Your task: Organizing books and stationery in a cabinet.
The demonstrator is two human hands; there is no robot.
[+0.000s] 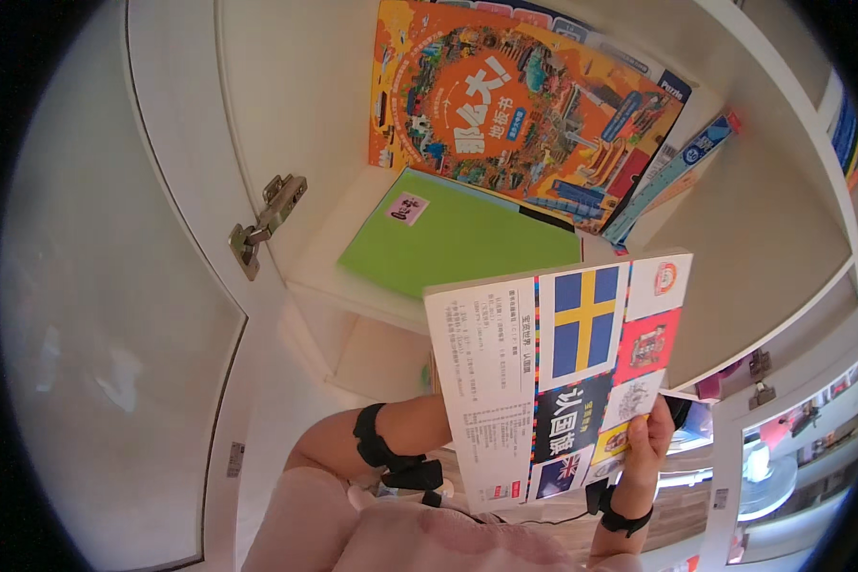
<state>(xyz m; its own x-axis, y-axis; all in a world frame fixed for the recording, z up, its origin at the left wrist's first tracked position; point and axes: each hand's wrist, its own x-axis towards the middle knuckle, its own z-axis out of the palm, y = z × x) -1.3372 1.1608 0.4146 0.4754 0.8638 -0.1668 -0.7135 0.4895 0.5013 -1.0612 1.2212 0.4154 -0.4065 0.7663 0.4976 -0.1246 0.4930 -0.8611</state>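
Observation:
A picture book of flags (486,381) is held up in front of the cupboard, tilted, with a page of small print beside blocks of coloured flags facing me. My right hand (648,440) grips its lower right edge, thumb on the front and the other fingers mostly behind. My left forearm reaches behind the book from the lower left, and the left hand is hidden there. Just beyond the book, a green folder (448,234) with a small pink label lies flat on the shelf.
A large orange illustrated box (524,114) leans at the back of the white cupboard (772,219). Thin books (672,181) slant beside it. On the left is an open door (114,286) with a metal hinge (267,219). Wood flooring shows below.

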